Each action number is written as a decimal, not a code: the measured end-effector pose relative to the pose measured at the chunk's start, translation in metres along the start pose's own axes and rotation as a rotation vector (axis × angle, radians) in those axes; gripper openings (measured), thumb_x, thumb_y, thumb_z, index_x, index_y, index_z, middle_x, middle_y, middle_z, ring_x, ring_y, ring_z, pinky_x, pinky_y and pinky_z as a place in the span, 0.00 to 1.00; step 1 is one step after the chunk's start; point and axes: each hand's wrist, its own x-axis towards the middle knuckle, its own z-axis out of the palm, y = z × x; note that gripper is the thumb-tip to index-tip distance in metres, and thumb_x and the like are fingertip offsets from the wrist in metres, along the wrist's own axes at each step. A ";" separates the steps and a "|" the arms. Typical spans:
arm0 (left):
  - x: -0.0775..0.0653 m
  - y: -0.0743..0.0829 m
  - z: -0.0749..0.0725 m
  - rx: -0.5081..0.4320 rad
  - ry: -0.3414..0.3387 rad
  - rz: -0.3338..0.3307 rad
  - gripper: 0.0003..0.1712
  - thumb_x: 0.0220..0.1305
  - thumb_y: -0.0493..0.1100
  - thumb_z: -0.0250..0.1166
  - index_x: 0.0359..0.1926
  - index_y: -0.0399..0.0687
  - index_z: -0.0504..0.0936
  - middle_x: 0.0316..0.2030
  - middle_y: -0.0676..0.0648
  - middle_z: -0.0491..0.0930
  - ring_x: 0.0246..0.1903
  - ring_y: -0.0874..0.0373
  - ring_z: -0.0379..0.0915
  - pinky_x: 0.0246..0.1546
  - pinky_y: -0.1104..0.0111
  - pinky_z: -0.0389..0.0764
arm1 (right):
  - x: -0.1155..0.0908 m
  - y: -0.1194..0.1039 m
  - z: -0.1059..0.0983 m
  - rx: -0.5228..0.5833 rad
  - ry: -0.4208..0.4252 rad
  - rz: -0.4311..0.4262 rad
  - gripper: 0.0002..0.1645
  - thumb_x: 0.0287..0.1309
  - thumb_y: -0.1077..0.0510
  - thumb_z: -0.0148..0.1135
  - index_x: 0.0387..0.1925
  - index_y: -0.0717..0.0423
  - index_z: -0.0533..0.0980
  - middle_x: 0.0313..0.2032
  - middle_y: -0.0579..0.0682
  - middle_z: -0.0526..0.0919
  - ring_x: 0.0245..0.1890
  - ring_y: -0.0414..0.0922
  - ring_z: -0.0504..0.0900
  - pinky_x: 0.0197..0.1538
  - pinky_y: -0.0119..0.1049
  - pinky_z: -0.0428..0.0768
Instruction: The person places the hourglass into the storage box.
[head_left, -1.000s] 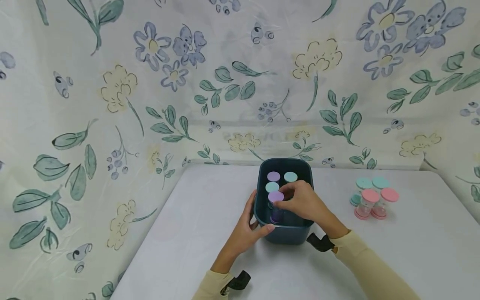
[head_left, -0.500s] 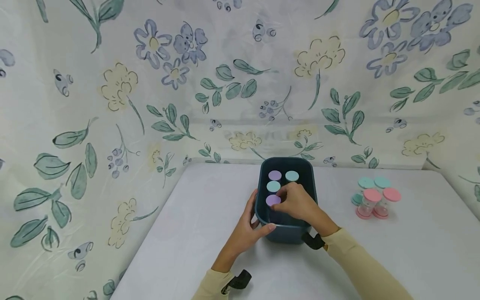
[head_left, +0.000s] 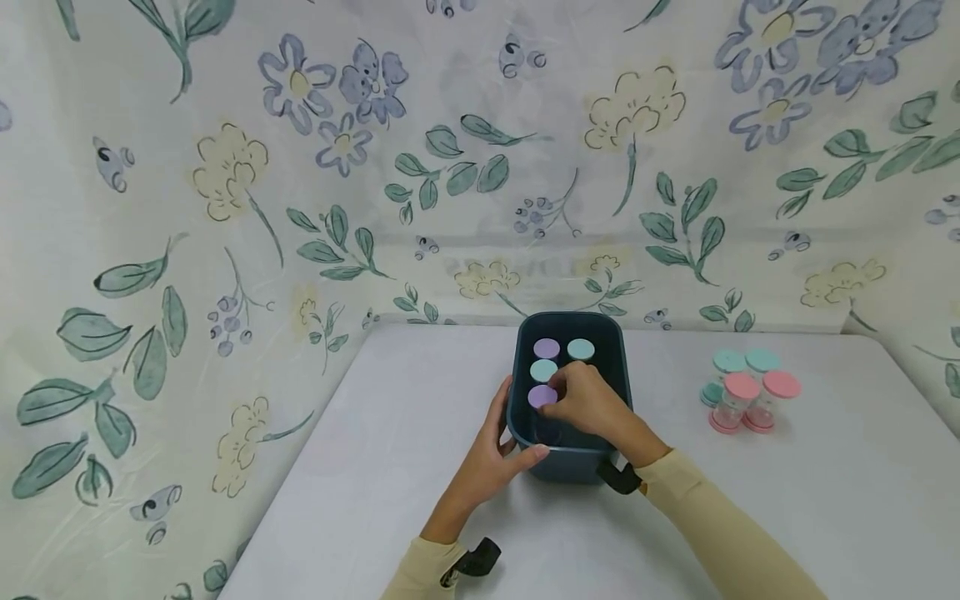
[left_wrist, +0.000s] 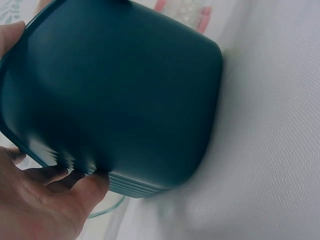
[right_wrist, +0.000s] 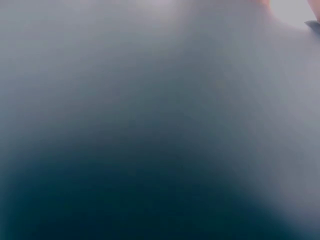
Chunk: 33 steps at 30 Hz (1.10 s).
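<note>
A dark teal plastic bin (head_left: 573, 468) stands on the white table. My left hand (head_left: 487, 471) holds its near left corner, thumb at the front rim and fingers along the ribbed side (left_wrist: 132, 186). Inside the bin, my right hand (head_left: 592, 404) pinches a small jar with a purple lid (head_left: 542, 396) near its top. This jar is upright near the left wall; its lower part is in shadow. Behind it stand a mint-lidded jar (head_left: 543, 370), another purple-lidded jar (head_left: 546, 347) and, to the right, a second mint-lidded jar (head_left: 581, 348). The right wrist view is mostly blurred bin wall.
To the right of the bin, a cluster of clear jars sits on the white tabletop (head_left: 660, 517): two have pink lids (head_left: 741, 386), and behind them are mint lids (head_left: 762, 360). A mint piece (head_left: 711, 393) is beside them. Flower-printed cloth (head_left: 450, 183) hangs behind the table.
My right hand has moved slightly left and lowered the purple-lidded jar deeper into the bin, toward its left wall. My left hand keeps its hold on the bin.
</note>
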 end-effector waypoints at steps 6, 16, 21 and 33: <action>-0.001 0.000 0.000 0.009 0.009 -0.005 0.58 0.67 0.52 0.70 0.83 0.68 0.39 0.84 0.50 0.41 0.82 0.40 0.45 0.72 0.38 0.64 | 0.002 0.000 0.002 0.012 -0.003 0.011 0.13 0.55 0.62 0.76 0.41 0.66 0.86 0.33 0.53 0.90 0.30 0.42 0.82 0.36 0.35 0.86; 0.000 -0.001 0.002 0.012 0.004 -0.004 0.60 0.65 0.58 0.70 0.84 0.64 0.39 0.84 0.49 0.41 0.82 0.38 0.43 0.71 0.38 0.64 | 0.000 0.003 0.002 -0.021 0.020 0.059 0.15 0.53 0.60 0.78 0.42 0.64 0.87 0.35 0.53 0.91 0.34 0.43 0.85 0.43 0.40 0.89; 0.000 -0.002 0.004 0.010 0.015 -0.003 0.59 0.65 0.58 0.71 0.84 0.66 0.40 0.84 0.49 0.42 0.82 0.40 0.44 0.72 0.38 0.64 | -0.003 0.003 0.000 -0.027 0.012 0.052 0.16 0.51 0.59 0.80 0.42 0.63 0.88 0.35 0.52 0.91 0.36 0.43 0.86 0.45 0.42 0.89; -0.001 -0.001 0.001 0.017 0.018 -0.006 0.59 0.65 0.58 0.71 0.83 0.70 0.40 0.84 0.49 0.42 0.82 0.40 0.45 0.72 0.39 0.65 | -0.026 -0.012 -0.041 0.028 0.052 -0.031 0.31 0.59 0.53 0.76 0.59 0.66 0.80 0.53 0.61 0.88 0.53 0.56 0.87 0.58 0.51 0.87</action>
